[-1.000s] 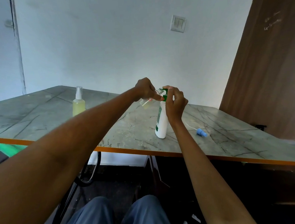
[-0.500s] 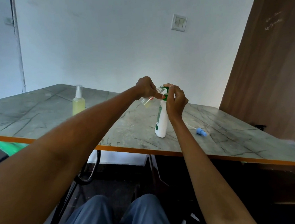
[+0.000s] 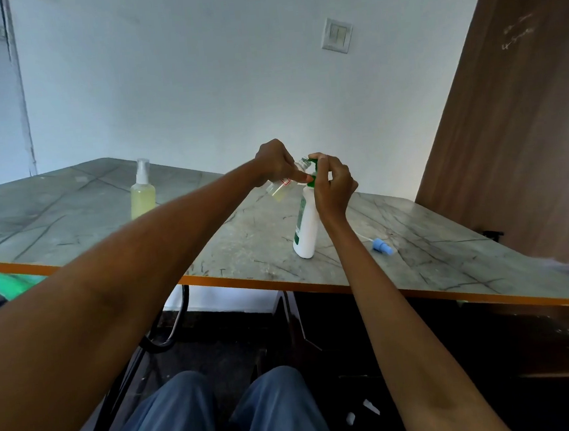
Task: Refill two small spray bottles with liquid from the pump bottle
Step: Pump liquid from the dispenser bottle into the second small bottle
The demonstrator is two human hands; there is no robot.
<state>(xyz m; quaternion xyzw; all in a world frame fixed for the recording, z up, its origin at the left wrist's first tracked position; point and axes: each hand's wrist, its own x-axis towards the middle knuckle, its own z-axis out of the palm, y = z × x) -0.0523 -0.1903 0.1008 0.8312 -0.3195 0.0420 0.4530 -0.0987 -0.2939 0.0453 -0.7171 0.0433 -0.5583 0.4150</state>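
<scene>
A white pump bottle (image 3: 306,229) with a green pump head stands upright on the marble-patterned table (image 3: 251,249). My right hand (image 3: 332,185) has its fingers curled over the green pump head. My left hand (image 3: 273,163) grips a small clear spray bottle (image 3: 279,190), uncapped and tilted, its open neck held against the pump's nozzle; a little pale yellow liquid sits in it. A second small spray bottle (image 3: 142,191), full of yellow liquid with its white sprayer on, stands at the table's left. A blue spray cap (image 3: 382,245) with its white tube lies right of the pump bottle.
The table's orange front edge (image 3: 282,282) runs across the view above my knees. A brown wooden door (image 3: 516,126) stands at the right, a white wall with a switch (image 3: 337,35) behind. Small white bits lie on the dark floor (image 3: 362,411).
Both hands and the bottles keep almost the same pose. The view has shifted slightly, nothing else has visibly moved.
</scene>
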